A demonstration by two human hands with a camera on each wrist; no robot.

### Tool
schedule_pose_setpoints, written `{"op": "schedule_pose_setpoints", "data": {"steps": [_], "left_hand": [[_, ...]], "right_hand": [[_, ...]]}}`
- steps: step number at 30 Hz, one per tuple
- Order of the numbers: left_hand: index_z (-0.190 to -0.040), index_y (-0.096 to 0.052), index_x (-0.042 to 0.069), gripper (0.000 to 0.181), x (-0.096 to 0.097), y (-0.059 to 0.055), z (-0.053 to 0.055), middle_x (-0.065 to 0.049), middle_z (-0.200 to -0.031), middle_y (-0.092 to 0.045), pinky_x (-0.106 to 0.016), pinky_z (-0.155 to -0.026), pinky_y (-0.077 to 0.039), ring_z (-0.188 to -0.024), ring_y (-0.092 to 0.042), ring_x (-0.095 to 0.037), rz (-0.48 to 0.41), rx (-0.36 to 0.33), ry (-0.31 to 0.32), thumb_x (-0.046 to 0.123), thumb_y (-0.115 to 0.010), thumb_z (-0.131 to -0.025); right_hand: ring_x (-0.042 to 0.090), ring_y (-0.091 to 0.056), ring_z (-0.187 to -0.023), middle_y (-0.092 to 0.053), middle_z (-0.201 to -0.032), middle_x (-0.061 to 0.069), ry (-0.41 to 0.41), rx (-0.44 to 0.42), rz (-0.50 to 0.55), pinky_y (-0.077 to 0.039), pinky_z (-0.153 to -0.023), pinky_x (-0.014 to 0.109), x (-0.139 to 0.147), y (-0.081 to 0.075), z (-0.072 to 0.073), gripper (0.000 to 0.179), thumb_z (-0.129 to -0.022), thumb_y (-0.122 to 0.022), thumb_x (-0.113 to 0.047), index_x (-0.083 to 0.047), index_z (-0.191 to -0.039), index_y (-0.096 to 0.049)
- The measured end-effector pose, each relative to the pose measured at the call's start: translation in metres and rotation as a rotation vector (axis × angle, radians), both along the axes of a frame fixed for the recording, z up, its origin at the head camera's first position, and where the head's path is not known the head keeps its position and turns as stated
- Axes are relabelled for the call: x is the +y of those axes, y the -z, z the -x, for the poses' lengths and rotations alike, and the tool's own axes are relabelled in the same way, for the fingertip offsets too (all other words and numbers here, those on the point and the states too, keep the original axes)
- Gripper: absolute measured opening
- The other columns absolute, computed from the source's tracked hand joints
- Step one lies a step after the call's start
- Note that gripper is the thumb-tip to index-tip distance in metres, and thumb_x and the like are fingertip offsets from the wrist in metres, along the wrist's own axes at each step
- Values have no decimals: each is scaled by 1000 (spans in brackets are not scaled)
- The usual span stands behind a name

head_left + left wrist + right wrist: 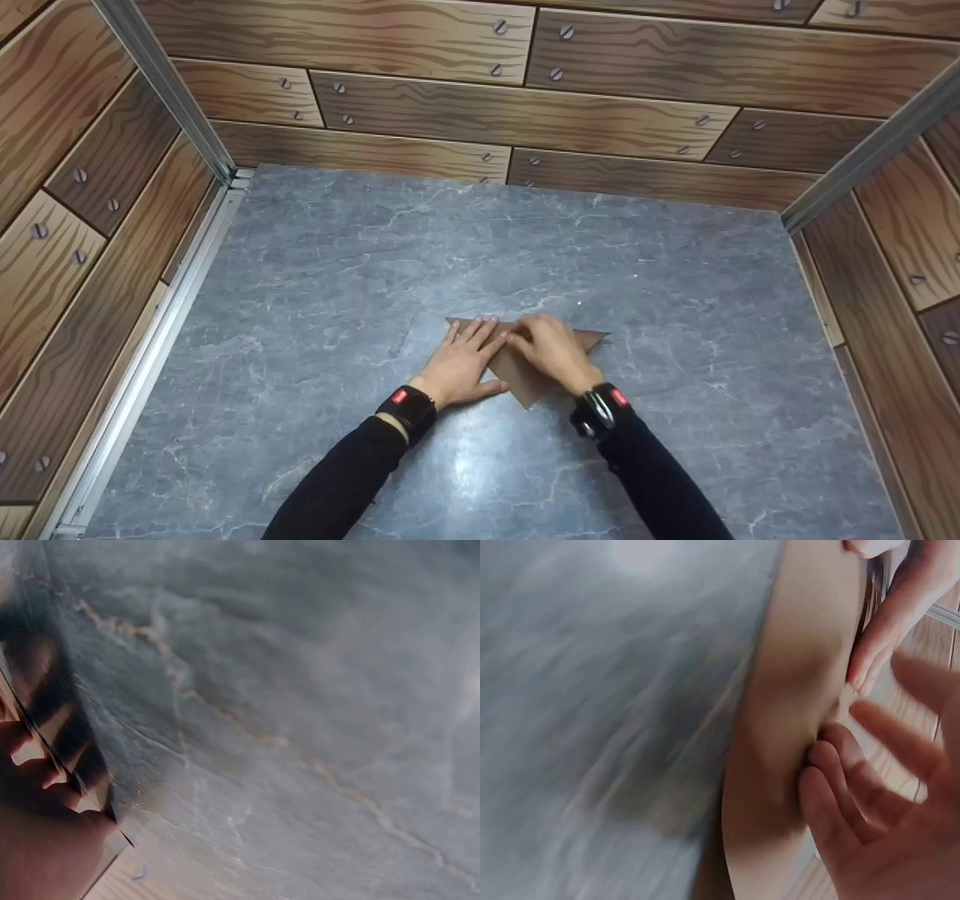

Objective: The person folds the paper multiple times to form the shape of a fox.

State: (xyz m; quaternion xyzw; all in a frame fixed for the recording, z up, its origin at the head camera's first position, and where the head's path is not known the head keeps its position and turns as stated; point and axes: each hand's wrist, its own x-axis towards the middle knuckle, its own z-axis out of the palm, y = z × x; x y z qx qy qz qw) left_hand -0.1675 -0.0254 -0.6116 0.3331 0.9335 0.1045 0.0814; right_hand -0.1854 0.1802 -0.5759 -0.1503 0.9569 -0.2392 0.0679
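A brown sheet of paper (525,382), folded to a triangle, lies on the grey marbled surface with one corner toward me. My left hand (459,369) rests on its left part, fingers spread and straight, thumb beside the lower edge. Near the long far edge, my right hand (551,349) bends its fingers and pinches the paper close to the left fingertips. In the right wrist view the paper (780,727) looks slightly raised along one edge, where the curled fingers of the right hand (885,825) touch it. The left wrist view catches only part of the left hand (45,847).
Wood-plank-patterned panels (420,105) wall in the back and both sides. Metal strips (150,360) run along the left edge and up the corners. The marbled surface (360,247) spreads around the paper, with a bright light reflection near me.
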Motion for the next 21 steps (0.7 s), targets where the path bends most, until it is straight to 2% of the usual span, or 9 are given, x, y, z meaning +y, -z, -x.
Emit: {"op": "schedule_pose_setpoints", "data": {"steps": [3,8,12,15,21], "left_hand": [[-164,-32,15,88,-1,1,0,-12,-171,-18,-58,-125,-15,-157,-19,-34,-7,-2,0,68,-56,-96],[-162,-35,15,88,-2,2,0,-13,-170,-23,-60,-123,-18,-155,-23,-36,-23,22,6,67,-58,-95],[-162,-36,14,88,-2,1,-1,-14,-170,-23,-61,-123,-19,-155,-24,-36,-23,29,9,66,-59,-95],[-162,-35,14,88,-1,0,-1,-13,-170,-23,-61,-123,-18,-155,-23,-36,-19,26,9,66,-59,-95],[-163,-33,16,89,-2,1,1,-12,-171,-20,-60,-124,-16,-156,-21,-35,-6,16,7,68,-57,-95]], "right_hand": [[28,-69,-86,-74,-93,9,99,17,16,-57,-77,47,-9,2,13,17,-97,-74,-25,-8,-95,-76],[24,-66,-72,-69,-76,4,220,-38,-32,-55,-68,44,-17,2,27,26,-93,-77,-28,-11,-75,-70],[18,-55,-60,-55,-61,-3,246,-78,-57,-48,-61,39,-19,1,34,41,-92,-77,-28,-15,-59,-56],[17,-49,-57,-45,-55,-5,253,-90,-63,-44,-58,38,-19,1,36,48,-91,-77,-25,-19,-54,-47],[17,-51,-59,-50,-57,-5,256,-120,-59,-47,-61,38,-16,-1,40,44,-90,-79,-25,-18,-55,-53]]}}
